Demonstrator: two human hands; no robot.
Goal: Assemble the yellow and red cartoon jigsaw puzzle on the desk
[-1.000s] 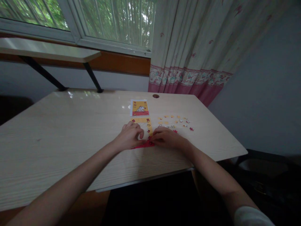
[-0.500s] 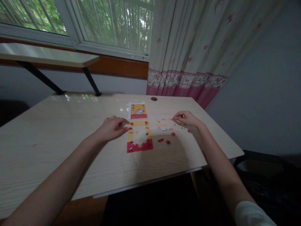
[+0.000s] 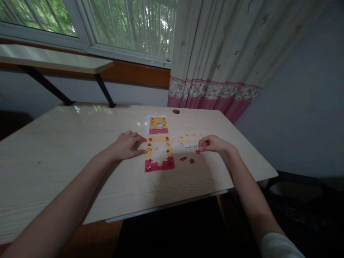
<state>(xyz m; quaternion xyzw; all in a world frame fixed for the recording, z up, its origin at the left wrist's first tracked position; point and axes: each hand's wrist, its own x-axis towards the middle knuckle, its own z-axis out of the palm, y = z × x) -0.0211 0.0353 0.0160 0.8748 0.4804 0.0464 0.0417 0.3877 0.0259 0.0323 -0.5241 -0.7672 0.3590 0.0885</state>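
Note:
A small jigsaw frame [image 3: 159, 153] lies on the pale wooden table [image 3: 80, 150]: yellow sides, a red bottom strip, the middle unfilled. My left hand [image 3: 127, 145] rests flat beside its left edge, fingertips touching the border, fingers spread. My right hand [image 3: 215, 144] hovers over the loose pieces [image 3: 189, 140] to the right of the frame, fingers curled in a pinch on a small piece that I cannot name. Red loose pieces [image 3: 187, 159] lie between the frame and that hand. A picture card [image 3: 158, 125] lies behind the frame.
A cable hole [image 3: 176, 111] sits at the table's back edge. A floral curtain [image 3: 215, 53] hangs behind at the right, a window and a narrow shelf [image 3: 53, 62] at the back left. The table's right corner [image 3: 274, 174] is close to my right arm.
Both hands left the bottom of the frame. The left one settled at its left edge. The right one reached to the far loose pieces, then drew back toward the frame, fingers pinched.

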